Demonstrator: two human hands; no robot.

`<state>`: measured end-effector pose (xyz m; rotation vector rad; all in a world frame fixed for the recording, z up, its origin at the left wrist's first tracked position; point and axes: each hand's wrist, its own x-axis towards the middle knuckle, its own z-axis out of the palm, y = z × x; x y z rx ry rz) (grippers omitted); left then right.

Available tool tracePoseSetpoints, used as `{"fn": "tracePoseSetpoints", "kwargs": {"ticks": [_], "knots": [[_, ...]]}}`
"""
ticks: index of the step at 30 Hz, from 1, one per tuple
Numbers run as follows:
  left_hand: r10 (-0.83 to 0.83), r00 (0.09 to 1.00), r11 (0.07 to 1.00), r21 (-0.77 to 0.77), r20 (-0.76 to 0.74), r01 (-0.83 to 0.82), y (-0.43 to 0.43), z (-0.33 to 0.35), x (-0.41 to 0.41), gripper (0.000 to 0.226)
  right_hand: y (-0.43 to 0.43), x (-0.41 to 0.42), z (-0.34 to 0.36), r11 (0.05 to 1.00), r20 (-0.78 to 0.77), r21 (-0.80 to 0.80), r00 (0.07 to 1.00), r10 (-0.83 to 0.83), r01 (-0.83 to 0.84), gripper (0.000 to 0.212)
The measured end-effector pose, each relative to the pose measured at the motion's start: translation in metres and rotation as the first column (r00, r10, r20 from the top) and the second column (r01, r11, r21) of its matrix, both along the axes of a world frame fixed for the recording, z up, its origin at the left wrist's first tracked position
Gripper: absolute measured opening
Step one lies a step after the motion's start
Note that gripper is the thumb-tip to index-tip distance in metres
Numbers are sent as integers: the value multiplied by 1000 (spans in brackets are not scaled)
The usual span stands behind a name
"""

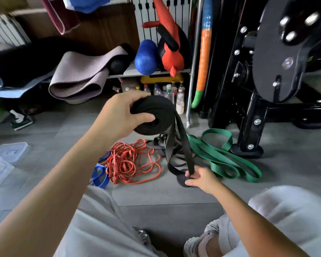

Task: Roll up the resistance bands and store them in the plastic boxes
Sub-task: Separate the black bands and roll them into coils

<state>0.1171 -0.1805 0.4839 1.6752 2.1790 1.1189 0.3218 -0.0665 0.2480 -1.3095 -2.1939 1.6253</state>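
You are sitting on a grey tiled floor in a cluttered gym corner, with mats and a foam roller on a shelf in the upper half of the frame.

Your left hand, at centre frame, grips the black band, which is already wound into a thick coil. Its free tail hangs down to your right hand, lower right of centre, which pinches it between the fingers. That roll looks well along but not finished, since loose loops of it lie on the floor.

The rest is not yet begun. The orange bands lie tangled below centre, the blue band is just beside them to the left, and the green band sprawls to the right. The plastic boxes sit at the left edge, well apart from the bands; I see no band in them.
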Motion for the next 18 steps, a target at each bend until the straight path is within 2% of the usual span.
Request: {"fn": "tracePoseSetpoints", "kwargs": {"ticks": [3,7,11,18], "knots": [[64,997,998,-23,-43,-65,-4,-5,-14,39,-2,6,-7,998,36,30,998,-56,55,24],[114,992,990,-75,-46,-117,-10,-17,-23,39,3,8,-4,972,-37,-32,972,-233,232,14],[148,986,983,-103,-72,-155,-14,-24,-27,40,13,13,-4,927,6,41,927,-374,373,28],[141,986,982,-119,-85,-150,-15,-25,-26,37,16,19,5,856,41,-70,858,-511,513,23]]}}
